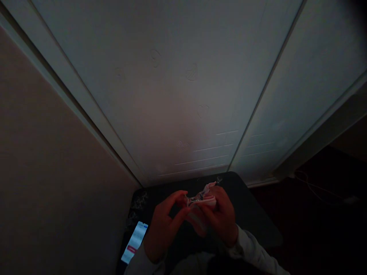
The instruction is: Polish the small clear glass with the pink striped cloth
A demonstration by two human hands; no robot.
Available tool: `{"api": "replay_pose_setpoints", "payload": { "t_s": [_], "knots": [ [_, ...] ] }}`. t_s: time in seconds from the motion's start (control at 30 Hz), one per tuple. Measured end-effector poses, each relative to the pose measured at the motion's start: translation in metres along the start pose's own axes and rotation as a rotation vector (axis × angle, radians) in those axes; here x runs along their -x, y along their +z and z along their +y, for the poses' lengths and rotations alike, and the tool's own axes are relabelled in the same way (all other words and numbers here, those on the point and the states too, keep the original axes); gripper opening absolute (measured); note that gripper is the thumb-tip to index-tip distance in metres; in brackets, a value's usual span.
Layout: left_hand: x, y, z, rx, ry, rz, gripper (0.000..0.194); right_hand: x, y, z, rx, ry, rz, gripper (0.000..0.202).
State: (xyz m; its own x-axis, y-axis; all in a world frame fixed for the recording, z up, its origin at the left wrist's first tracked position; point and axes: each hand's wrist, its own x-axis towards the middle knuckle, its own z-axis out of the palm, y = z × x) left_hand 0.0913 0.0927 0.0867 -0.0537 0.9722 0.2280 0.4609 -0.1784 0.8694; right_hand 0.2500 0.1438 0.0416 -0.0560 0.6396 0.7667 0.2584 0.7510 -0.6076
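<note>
Both hands meet over the dark surface at the lower middle of the head view. My right hand (222, 214) is closed round a small pale pink cloth (210, 201), whose folded edges stick out above and beside the fingers. A shiny clear strip, perhaps plastic (196, 198), runs from the cloth towards my left hand (164, 223). My left thumb and fingers pinch the end of that clear strip. More pinkish material hangs below, between the two hands. Dim light hides what kind of cloth piece this is.
A lit phone (134, 242) lies by my left forearm on the dark tabletop (249, 221). Crumpled clear wrapping (139, 200) sits at its left back corner. White panels (172, 114) rise behind, with a wall (51, 164) at left. A white cable (318, 189) trails at right.
</note>
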Motion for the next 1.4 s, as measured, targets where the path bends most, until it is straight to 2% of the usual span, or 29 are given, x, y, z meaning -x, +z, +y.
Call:
{"api": "replay_pose_setpoints", "payload": {
  "t_s": [0.23, 0.43, 0.63, 0.83, 0.93, 1.0, 1.1, 1.27, 1.4],
  "knots": [
    [0.001, 0.003, -0.002, 0.020, -0.014, 0.022, 0.026, -0.001, 0.001, 0.000, -0.026, 0.002, -0.012, 0.006],
    [-0.002, 0.003, 0.012, 0.016, -0.041, 0.011, 0.016, -0.007, 0.000, -0.005, -0.011, -0.027, -0.013, 0.007],
    [-0.002, 0.003, 0.015, 0.090, -0.126, -0.045, 0.026, -0.011, 0.002, -0.012, -0.006, -0.080, 0.002, 0.006],
    [-0.002, 0.003, 0.014, 0.190, -0.222, -0.001, 0.036, -0.011, 0.008, -0.017, -0.009, -0.112, 0.012, 0.005],
    [-0.003, 0.001, 0.017, 0.223, -0.226, 0.053, 0.032, -0.008, 0.010, -0.018, 0.013, -0.120, 0.014, 0.004],
    [-0.002, 0.000, 0.017, 0.241, -0.216, 0.120, 0.024, -0.007, 0.010, -0.019, 0.028, -0.120, 0.012, 0.004],
    [0.000, -0.001, 0.014, 0.183, -0.151, 0.174, 0.023, -0.006, 0.009, -0.019, 0.028, -0.086, 0.003, 0.004],
    [0.004, -0.003, 0.007, 0.071, -0.034, 0.103, 0.023, -0.005, 0.005, -0.017, 0.019, 0.010, -0.003, 0.004],
    [0.002, -0.004, 0.011, 0.021, 0.020, 0.049, 0.030, -0.003, 0.000, -0.011, -0.005, 0.058, -0.004, 0.006]
  ]
}}
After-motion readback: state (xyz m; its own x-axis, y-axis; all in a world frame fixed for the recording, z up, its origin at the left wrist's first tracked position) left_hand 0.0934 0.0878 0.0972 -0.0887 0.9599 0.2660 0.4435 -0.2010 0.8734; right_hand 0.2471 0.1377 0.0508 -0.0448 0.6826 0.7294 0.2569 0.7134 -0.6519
